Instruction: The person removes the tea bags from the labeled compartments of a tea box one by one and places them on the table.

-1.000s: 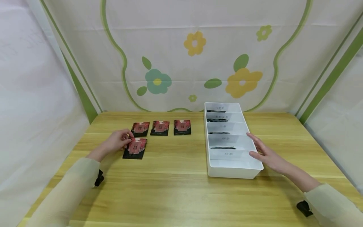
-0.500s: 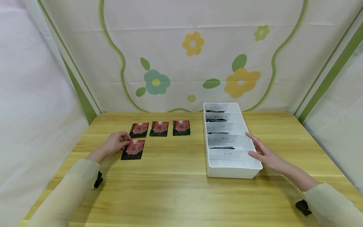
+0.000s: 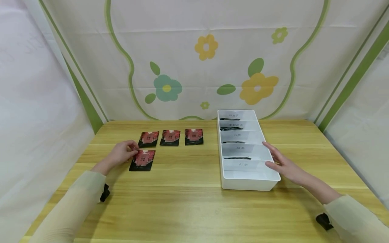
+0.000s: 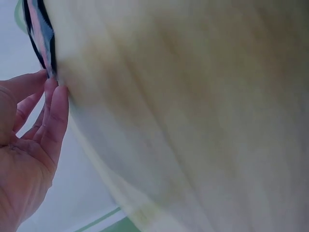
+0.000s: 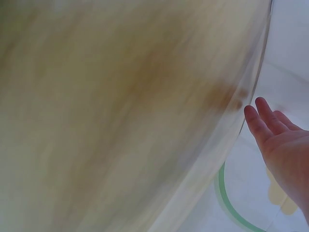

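In the head view my left hand pinches the upper left corner of a black and red tea sachet at the near left. The left wrist view shows thumb and fingertips meeting at the edge of the sachet. Behind it lie three like sachets in a row: left, middle and right. On the right stands a long white divided box. My right hand, fingers extended, rests against the box's right side, thumb at the rim.
The box has several compartments with labelled dividers. Dark sachets stand in the farther ones; none shows in the nearest. A white cloth with printed flowers hangs behind the wooden table.
The head view has shifted slightly. Left hand and sachet, right hand and box keep about the same places relative to one another.
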A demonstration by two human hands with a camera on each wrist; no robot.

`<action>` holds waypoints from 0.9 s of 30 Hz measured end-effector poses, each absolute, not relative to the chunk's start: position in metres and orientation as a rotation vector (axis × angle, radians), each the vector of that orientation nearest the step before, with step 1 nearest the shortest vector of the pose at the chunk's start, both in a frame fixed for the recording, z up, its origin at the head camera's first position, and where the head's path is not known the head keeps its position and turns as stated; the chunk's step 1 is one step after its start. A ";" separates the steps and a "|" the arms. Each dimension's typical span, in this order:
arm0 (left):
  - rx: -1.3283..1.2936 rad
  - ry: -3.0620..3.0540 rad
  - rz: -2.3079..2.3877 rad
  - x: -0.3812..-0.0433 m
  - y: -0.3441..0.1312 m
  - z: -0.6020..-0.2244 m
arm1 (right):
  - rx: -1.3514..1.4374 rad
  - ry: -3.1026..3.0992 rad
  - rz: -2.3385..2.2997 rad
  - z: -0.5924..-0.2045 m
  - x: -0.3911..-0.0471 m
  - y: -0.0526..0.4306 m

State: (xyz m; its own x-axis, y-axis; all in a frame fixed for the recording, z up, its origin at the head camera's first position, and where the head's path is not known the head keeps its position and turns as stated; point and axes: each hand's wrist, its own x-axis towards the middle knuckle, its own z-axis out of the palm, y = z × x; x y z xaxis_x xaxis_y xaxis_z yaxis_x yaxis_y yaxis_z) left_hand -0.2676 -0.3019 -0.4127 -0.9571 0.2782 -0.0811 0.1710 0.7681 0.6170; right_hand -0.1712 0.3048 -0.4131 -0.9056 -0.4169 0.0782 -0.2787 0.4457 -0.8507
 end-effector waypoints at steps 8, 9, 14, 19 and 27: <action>0.380 2.877 0.917 -0.264 -0.300 -0.396 | -0.623 2.560 -1.451 -0.412 -0.171 0.305; 0.393 2.893 0.904 -0.263 -0.298 -0.393 | -0.627 2.561 -1.452 -0.413 -0.172 0.305; 0.470 2.925 0.892 -0.262 -0.278 -0.376 | -0.633 2.557 -1.455 -0.411 -0.172 0.305; 0.600 2.842 1.018 -0.255 -0.243 -0.364 | -0.616 2.587 -1.406 -0.410 -0.171 0.305; 0.867 2.743 1.136 -0.234 -0.187 -0.347 | -0.621 2.576 -1.420 -0.412 -0.170 0.305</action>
